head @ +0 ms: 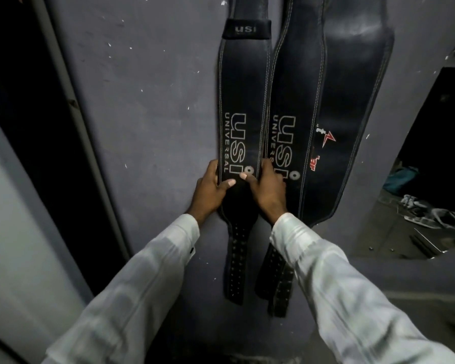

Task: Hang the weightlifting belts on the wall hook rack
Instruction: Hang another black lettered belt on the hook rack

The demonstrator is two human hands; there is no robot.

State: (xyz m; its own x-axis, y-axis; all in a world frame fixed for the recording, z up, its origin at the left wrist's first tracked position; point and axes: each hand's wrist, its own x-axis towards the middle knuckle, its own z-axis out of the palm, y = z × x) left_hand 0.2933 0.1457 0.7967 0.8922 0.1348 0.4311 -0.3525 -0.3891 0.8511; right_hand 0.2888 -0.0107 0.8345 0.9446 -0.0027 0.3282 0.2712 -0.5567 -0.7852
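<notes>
Where left grip (210, 187), right grip (267, 189) clasp (thumbs front), belt (243, 88) between

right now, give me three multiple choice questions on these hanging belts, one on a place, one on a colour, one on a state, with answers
1. Which hanging belt do the left hand and right hand hold?
A the leftmost belt
B the middle one
C the one furthest right

2. What colour is the logo on the rightmost belt?
A green
B red
C yellow

3. What is the left hand doing?
A hanging idle
B pointing upward
C gripping a belt edge

Answers:
1 A, the hands clasp the two edges of the leftmost belt.
2 B, the logo shows red against the black leather.
3 C, its thumb lies across the belt's front while its fingers wrap the edge.
</notes>
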